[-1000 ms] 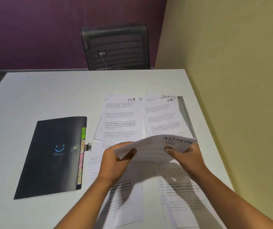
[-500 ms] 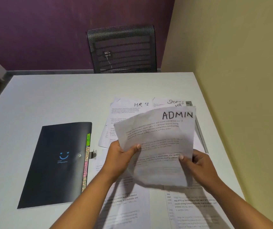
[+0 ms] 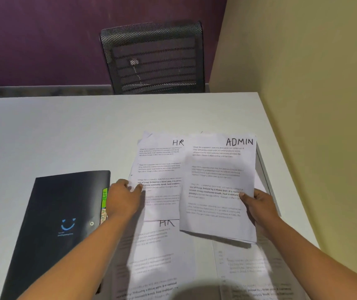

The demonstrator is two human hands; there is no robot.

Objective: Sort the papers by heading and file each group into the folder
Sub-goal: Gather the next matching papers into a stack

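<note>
I note the right hand (image 3: 257, 204) at the right of centre, closed on the right edge of the ADMIN sheets (image 3: 218, 187), thumb on top; the lower edge shows more than one leaf, so I judge it a small bundle, and it is held slightly raised, casting a shadow below. The left hand (image 3: 123, 198) sits left of centre, thumb and fingers pinching the left edge of the HR sheet (image 3: 160, 165), which lies flat on the white table (image 3: 65, 135) with its right side under the ADMIN bundle. A second page headed HR (image 3: 164, 241) lies just below it in the lower middle of the frame, and further printed pages (image 3: 251, 269) lie at the lower right, their headings not legible. The dark folder (image 3: 60, 219) rests shut at the lower left, touching the left wrist, with coloured index tabs (image 3: 104, 198) showing along its right edge; the green one reads HR. A mesh chair (image 3: 151, 57) stands beyond the table at the top centre. My assessment: sorting is under way, with an ADMIN group gathered and HR pages identified but not yet stacked together. Nothing visible indicates any filing. Remaining: collect the HR pages, check the unread pages, open the folder and insert each group at its tab.
</note>
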